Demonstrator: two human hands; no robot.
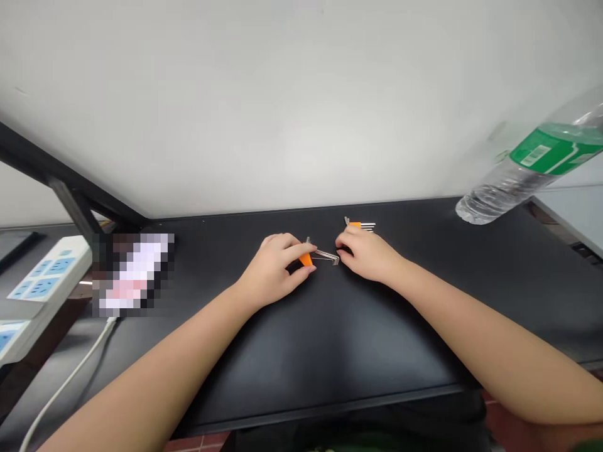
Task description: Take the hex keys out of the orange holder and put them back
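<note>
My left hand (277, 267) grips an orange hex key holder (307, 259) between thumb and fingers, low over the black table. Several silver hex keys (327, 255) stick out of it to the right, their bent ends close to my right hand (362, 251). The fingers of that hand are curled in a pinch, and what lies between them, if anything, is hidden. Just behind the right hand rests a second orange holder (355, 224), with silver hex keys (368, 225) pointing right. Part of this second set is covered by the hand.
A clear plastic bottle (499, 188) with a green label stands at the right by the wall. On the left lie a blurred-out phone (136, 270) with a white cable (70, 383) and a white power strip (51, 276). A black metal frame (75, 182) rises at the left.
</note>
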